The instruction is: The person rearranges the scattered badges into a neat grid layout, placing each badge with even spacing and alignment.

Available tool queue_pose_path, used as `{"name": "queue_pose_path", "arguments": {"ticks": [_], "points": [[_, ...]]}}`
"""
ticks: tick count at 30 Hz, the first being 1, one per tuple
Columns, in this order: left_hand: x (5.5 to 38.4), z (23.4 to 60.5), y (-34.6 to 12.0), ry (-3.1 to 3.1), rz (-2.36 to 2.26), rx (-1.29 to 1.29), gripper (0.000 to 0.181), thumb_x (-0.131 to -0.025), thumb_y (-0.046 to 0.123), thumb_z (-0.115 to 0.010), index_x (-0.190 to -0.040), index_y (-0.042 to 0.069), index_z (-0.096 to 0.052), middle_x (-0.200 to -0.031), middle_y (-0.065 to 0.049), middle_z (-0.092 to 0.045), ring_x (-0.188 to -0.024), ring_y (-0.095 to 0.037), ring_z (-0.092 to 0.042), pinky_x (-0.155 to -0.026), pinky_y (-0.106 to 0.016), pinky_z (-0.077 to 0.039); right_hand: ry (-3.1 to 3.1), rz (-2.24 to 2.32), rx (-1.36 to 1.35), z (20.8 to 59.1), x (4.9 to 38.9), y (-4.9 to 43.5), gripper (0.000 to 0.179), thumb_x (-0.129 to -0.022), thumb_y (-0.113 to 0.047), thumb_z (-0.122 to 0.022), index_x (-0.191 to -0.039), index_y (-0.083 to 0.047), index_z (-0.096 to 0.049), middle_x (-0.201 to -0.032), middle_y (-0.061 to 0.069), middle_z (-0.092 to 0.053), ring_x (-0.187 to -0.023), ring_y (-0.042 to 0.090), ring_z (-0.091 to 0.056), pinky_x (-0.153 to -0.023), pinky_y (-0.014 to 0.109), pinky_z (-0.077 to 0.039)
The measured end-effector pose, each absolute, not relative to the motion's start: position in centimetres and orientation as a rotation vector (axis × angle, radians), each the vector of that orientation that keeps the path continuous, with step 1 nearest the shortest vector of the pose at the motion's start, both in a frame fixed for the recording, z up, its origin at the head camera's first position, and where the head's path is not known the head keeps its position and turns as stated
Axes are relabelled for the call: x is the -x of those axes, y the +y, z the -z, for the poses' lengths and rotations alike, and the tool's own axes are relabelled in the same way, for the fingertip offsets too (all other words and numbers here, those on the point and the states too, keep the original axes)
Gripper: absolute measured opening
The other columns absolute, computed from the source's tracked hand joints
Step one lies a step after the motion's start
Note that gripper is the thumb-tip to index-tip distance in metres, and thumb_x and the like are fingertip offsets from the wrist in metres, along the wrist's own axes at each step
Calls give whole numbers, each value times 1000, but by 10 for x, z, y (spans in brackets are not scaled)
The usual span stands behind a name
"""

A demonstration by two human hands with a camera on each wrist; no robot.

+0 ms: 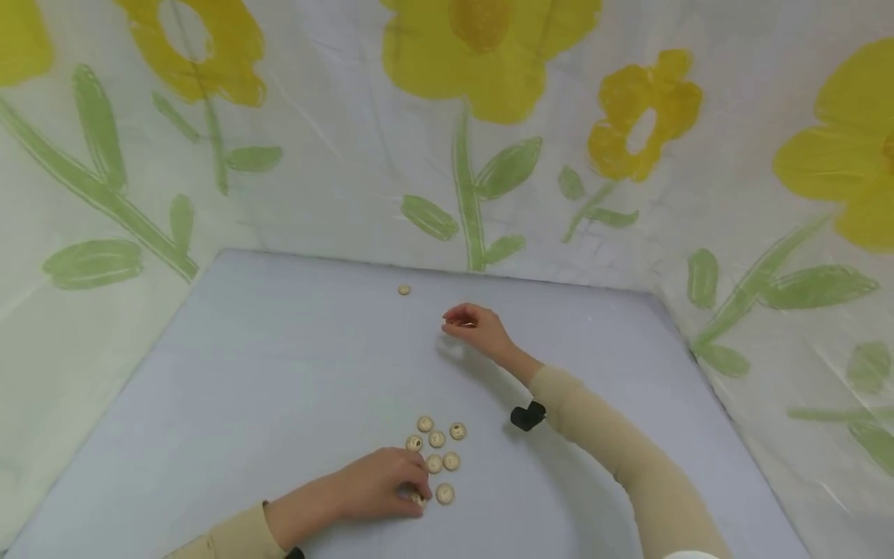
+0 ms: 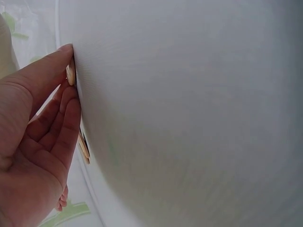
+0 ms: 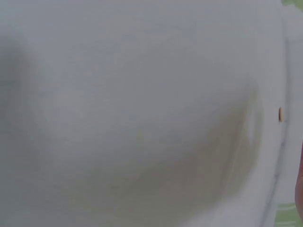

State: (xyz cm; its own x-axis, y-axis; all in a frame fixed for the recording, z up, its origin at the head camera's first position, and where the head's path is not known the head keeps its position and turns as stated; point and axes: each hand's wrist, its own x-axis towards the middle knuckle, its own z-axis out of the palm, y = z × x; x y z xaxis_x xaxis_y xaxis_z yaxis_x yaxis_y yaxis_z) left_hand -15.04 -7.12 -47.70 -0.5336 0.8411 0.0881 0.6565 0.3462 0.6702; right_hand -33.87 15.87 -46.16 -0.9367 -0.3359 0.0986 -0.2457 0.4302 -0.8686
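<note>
In left hand [image 1: 380, 485], 1 disc [image 2: 71, 75], roughly level

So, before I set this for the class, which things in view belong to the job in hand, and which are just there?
Belong to the job, apparently:
- wooden disc pinched by the left hand
- seven loose discs near it
- lone far disc
- pale tabletop

Just there:
- flowered sheet
- black device at the right wrist

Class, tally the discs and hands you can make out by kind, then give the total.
Pale round discs: 9, including one pinched by the left hand
Hands: 2
Total: 11
Whether the right hand holds another disc is too small to tell, so none is counted there.
</note>
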Motion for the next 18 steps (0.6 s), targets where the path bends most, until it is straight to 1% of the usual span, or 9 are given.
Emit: {"name": "queue_pose_path", "arguments": {"ticks": [5, 11, 18], "points": [[150, 477, -71, 2330, -985, -1349, 13, -81, 19, -79, -93, 17, -74, -91, 17, -61, -84, 6, -53, -79, -18, -47, 2541, 1551, 544, 464, 324, 168, 24, -87, -16, -74, -106, -2, -69, -93, 2, -69, -86, 15, -62, -81, 27, -51], [151, 477, -71, 2358, -969, -1402, 12, -81, 18, -79, -91, 15, -74, -90, 15, -61, -83, 6, -53, -78, -17, -46, 2522, 1558, 593, 465, 309, 175, 23, -87, -17, -75, -105, -5, -69, -94, 3, -69, -87, 15, -63, -82, 29, -52], [151, 477, -71, 2346, -992, -1383, 12, -81, 18, -79, -92, 15, -74, -92, 15, -62, -85, 5, -54, -78, -19, -47, 2511, 1547, 563, 467, 290, 183, 21, -87, -17, -74, -104, -7, -69, -95, 1, -69, -87, 15, -63, -82, 28, -52]]}}
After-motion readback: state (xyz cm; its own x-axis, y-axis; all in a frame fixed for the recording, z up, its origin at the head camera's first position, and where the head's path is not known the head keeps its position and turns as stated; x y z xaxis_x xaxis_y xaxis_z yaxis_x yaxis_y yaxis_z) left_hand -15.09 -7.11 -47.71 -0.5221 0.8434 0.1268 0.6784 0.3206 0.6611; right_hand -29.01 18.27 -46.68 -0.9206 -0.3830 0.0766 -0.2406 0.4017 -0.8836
